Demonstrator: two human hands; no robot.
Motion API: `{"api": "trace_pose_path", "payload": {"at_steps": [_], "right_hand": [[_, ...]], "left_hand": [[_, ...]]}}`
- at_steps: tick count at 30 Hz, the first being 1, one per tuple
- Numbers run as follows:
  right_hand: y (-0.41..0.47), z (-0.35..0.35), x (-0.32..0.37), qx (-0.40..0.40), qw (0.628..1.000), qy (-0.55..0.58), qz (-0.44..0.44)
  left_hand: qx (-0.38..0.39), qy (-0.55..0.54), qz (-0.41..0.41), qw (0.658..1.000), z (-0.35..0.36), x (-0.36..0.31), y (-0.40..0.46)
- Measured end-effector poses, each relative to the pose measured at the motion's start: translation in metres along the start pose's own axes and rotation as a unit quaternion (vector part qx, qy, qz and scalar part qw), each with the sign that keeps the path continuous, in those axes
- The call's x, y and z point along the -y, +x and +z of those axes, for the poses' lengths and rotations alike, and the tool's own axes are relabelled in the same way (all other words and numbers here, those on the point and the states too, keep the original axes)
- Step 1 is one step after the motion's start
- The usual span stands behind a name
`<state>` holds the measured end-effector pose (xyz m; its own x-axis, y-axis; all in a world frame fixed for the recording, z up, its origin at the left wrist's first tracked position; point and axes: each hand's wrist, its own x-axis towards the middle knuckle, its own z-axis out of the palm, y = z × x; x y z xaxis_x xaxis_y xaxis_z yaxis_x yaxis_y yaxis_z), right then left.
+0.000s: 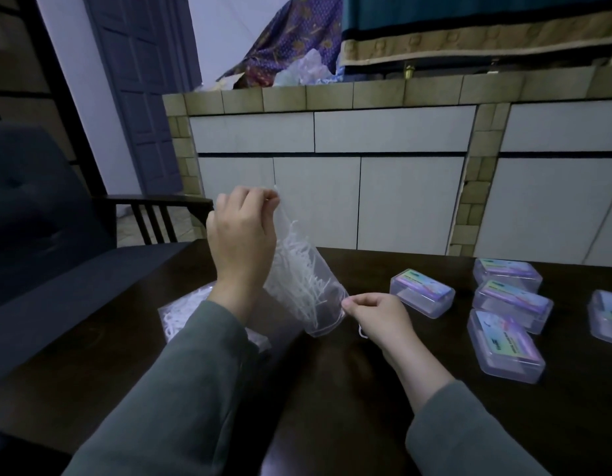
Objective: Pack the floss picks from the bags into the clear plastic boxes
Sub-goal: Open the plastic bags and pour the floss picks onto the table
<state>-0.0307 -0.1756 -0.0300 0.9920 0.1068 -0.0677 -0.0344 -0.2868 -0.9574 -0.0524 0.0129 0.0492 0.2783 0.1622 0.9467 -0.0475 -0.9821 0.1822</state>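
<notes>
Clear plastic bag (299, 283) of white floss picks (302, 269) up off the dark table (332, 389), slanting from upper left to lower right. Left hand (242, 231) pinching the top corner, fingers curled tight; right hand (378, 316) pinching the lower edge just above the tabletop, fingers curled in. One loose pick (362, 333) peeking out beneath the right hand. Second bag of picks (180, 312) lying flat near the table's left edge, partly behind the left sleeve (167, 389). Five closed clear boxes (422, 292) with coloured labels clustered to the right, outermost one cut off by the frame. Bare dark wood between the forearms, toward the near edge. Dark armchair (40, 218) close on the left, tiled counter (366, 139) just behind the far edge
</notes>
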Motion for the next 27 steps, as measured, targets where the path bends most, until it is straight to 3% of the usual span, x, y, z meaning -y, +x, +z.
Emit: {"api": "trace_pose_path", "payload": {"at_steps": [14, 18, 22, 27], "right_hand": [[0.012, -0.001, -0.003, -0.022, 0.999, -0.043, 0.008], [0.015, -0.006, 0.000, -0.062, 0.998, 0.012, 0.010], [0.015, -0.010, 0.010, -0.014, 0.988, 0.134, 0.070], [0.015, -0.013, 0.012, -0.020, 0.982, 0.167, 0.082]], "left_hand": [[-0.023, -0.005, 0.034, 0.999, 0.001, -0.005, -0.008], [-0.021, -0.005, 0.007, 1.000, 0.005, -0.001, -0.011], [-0.003, -0.022, -0.004, 1.000, 0.009, 0.000, -0.017], [0.005, -0.024, -0.013, 1.000, 0.011, 0.000, -0.021]]}}
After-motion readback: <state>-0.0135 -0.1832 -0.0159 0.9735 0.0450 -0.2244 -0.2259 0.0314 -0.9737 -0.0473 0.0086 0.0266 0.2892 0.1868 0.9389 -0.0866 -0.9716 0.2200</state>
